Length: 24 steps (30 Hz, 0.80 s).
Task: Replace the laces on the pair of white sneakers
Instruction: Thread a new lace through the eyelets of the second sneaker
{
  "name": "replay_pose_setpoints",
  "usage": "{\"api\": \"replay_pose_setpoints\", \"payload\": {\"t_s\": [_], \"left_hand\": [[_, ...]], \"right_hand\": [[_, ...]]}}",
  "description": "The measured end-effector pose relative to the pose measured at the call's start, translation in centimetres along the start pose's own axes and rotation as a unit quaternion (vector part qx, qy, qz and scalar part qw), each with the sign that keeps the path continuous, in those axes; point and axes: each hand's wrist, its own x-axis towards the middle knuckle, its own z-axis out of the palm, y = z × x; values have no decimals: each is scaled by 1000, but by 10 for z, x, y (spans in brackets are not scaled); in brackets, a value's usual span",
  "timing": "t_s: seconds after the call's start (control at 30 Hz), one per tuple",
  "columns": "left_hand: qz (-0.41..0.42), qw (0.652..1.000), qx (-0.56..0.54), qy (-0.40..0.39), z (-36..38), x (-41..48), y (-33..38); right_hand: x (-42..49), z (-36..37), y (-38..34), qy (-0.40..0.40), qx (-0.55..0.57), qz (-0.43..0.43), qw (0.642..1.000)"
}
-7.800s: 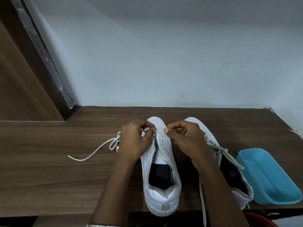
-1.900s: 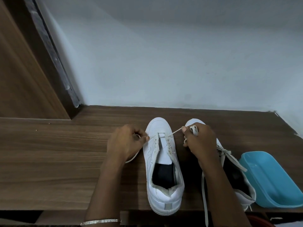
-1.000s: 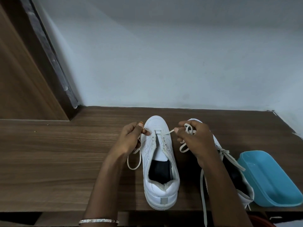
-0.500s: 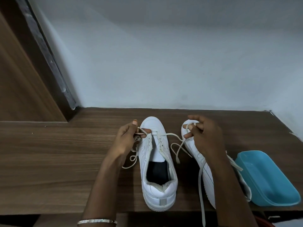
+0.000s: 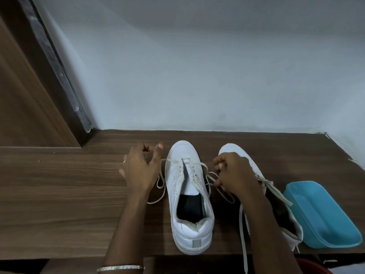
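Now the left hand (image 5: pixel 139 171) sits just left of the toe of the white leather low-top sneaker (image 5: pixel 189 232), fingers curled and thumb tip raised. The flat off-white lace (image 5: pixel 156 199) runs from the front eyelet to the base of that thumb. Whether the hand actually grips it is hidden, so that cannot be told. The right hand (image 5: pixel 236 175), just right of the sneaker's tongue, pinches the lace's other end, with slack loops hanging below its fingers.

Half a second back, the right hand was raised over the toe of the second white sneaker (image 5: pixel 233 149). It has since dropped in close to the eyelet row, and the left thumb has lifted off its pinch. Nearly eight seconds ago a long tail trailed far to the sneaker's left. That tail has shrunk to a short curl just beside the sole, so the lace has evidently been pulled through to even its ends. The first bar across the front eyelets looks set, and the crossing rows remain to be done.

The sneaker stands at the front edge of the brown wood-grain counter (image 5: pixel 69 194), heel toward the person. The second sneaker lies to its right with a lace in its eyelets. Beyond that sits a shallow blue plastic tub (image 5: pixel 324 214).
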Motion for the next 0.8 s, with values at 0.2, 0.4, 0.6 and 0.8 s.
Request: {"api": "replay_pose_setpoints", "payload": {"t_s": [0.2, 0.4, 0.6, 0.8], "left_hand": [[2, 1000, 23, 11, -5, -5, 13], [-8, 999, -39, 11, -7, -1, 8], [-6, 984, -173, -33, -7, 7, 1], [-53, 977, -205, -5, -10, 11, -9]], "right_hand": [[-12, 34, -8, 11, -182, 23, 983], [-12, 42, -4, 54, -179, 29, 982], [-6, 30, -13, 231, -71, -28, 970], [-1, 6, -14, 223, 355, -76, 904]]}}
